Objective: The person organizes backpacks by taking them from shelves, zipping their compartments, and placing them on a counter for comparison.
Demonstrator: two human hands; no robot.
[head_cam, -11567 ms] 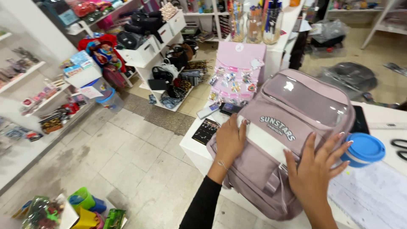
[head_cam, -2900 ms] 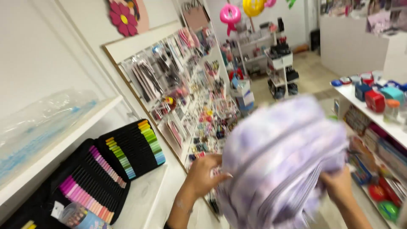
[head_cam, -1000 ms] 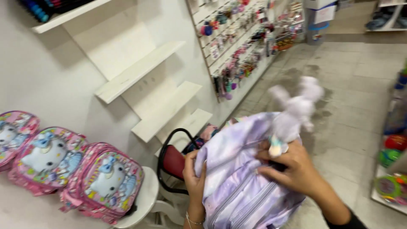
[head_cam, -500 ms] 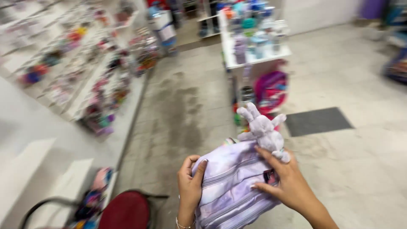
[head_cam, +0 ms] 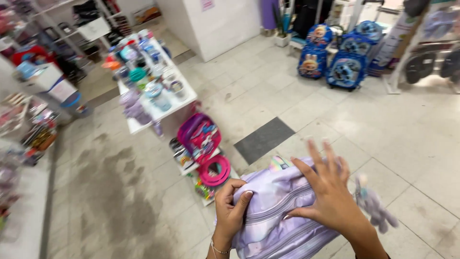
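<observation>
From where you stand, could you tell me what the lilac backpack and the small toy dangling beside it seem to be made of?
The pale lilac zippered backpack, held by the left hand and right hand, looks like smooth, slightly shiny synthetic fabric: it creases softly and catches the light. The small lilac dangling toy seems plush, fuzzy and matte, though motion blur leaves that uncertain.

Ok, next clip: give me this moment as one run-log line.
left hand: grips lilac backpack | right hand: flat on backpack, fingers spread | plush charm: hangs at right, blurred | setting: shop floor, display table
</observation>
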